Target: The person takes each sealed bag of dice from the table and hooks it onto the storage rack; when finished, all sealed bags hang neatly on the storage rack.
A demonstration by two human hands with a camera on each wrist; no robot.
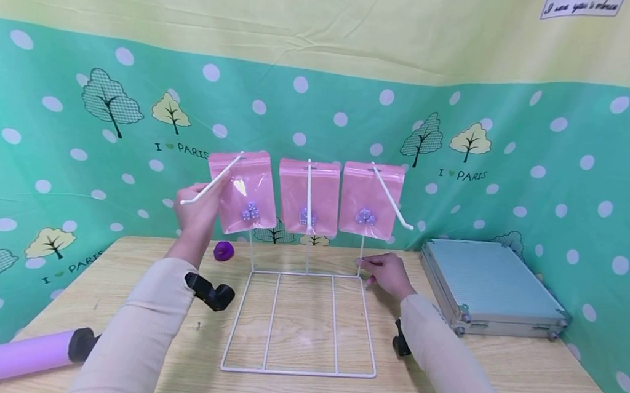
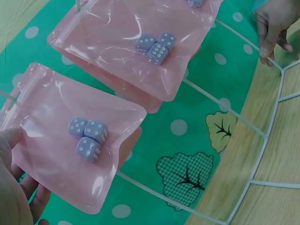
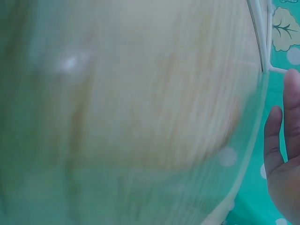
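Step in hand, as I read it: working the left pink pouch [image 1: 244, 192] on its hook, either hanging it or lifting it off, can't tell which from a single moment

Left hand [image 1: 198, 211] is up at the far left of the white wire rack [image 1: 302, 319], fingers curled at the pouch's left edge; the left wrist view shows the thumb [image 2: 10, 140] on the pouch face and fingertips [image 2: 35, 202] behind it, so it's a pinch on the edge, not a full grasp. Pouch holds three pale purple dice [image 2: 87, 137], bunched near the middle

The hook arm [image 1: 208, 189] runs from the pouch top down toward the near left, tip turned up just beside the hand

Right hand [image 1: 385, 272] is low at the far right corner of the rack base, fingers curled round the right upright [image 1: 361, 249], looks like bracing. Right wrist view is blurred, only straightish fingers [image 3: 281, 140] visible, so the grip reading comes from the head view

Middle pouch [image 1: 308, 197] and right pouch [image 1: 371, 200] hang on their own hooks, well apart from both hands

Next move, my judgement: the pouch hole has to travel along the hook, and clear the upturned tip if it's coming off. Keep the brace on the upright, the rack looks light and could tip
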